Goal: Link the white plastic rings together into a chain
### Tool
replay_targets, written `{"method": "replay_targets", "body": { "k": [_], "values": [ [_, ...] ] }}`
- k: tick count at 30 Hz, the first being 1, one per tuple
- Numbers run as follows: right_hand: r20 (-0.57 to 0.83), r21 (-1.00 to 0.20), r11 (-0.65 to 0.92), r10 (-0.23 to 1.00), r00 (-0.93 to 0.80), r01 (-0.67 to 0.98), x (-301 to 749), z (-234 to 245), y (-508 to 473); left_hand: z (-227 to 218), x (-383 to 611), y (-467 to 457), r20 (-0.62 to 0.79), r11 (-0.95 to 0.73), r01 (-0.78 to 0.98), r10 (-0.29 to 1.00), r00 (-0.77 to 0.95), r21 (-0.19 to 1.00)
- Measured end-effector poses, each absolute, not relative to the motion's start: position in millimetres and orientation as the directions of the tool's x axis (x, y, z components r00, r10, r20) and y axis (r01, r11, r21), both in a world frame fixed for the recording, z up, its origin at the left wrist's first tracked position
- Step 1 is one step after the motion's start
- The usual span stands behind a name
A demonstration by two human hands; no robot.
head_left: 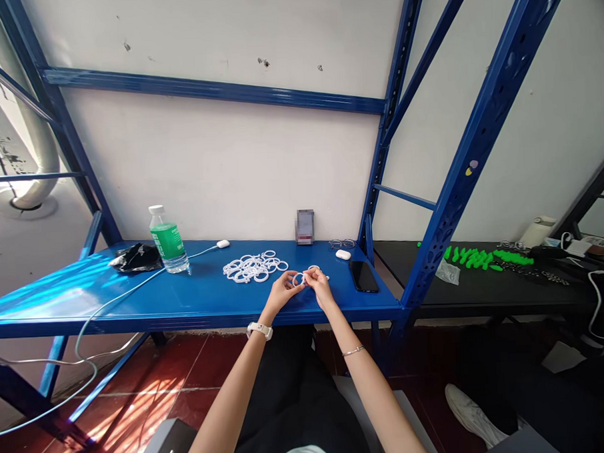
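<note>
Near the front edge of the blue table, my left hand pinches a small white ring from its left side. My right hand closes its fingertips at the same ring's right side, and the two hands almost meet. More white bits show just behind my right fingers; they are too small to make out. Left of my hands lies a loose pile of white rings, flat on the table. A black phone rests to the right of my right hand.
On the blue table stand a bottle with a green label and a small upright card. A black bag, a white cable, glasses and a white case lie around. Green pieces cover part of the black table.
</note>
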State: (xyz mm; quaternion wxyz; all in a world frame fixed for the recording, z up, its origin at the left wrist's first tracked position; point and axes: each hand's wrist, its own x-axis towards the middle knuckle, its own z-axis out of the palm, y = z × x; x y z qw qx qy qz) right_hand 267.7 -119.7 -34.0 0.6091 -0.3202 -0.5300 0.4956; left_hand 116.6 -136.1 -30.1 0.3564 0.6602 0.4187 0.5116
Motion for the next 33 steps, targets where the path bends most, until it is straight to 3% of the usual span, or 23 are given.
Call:
{"method": "replay_targets", "body": {
  "k": [14, 33],
  "values": [
    [0.25, -0.925, 0.235, 0.968, -0.013, -0.3, 267.6, -37.0, -116.1, -27.8, 116.1, -138.5, 0.328, -0.345, 0.198, 0.938, 0.113, 0.917],
    [0.278, -0.932, 0.266, 0.96, -0.015, -0.246, 267.1, -33.9, -118.1, -26.3, 117.0, -139.6, 0.373, -0.382, 0.173, 0.924, 0.081, 0.908]
  ]
}}
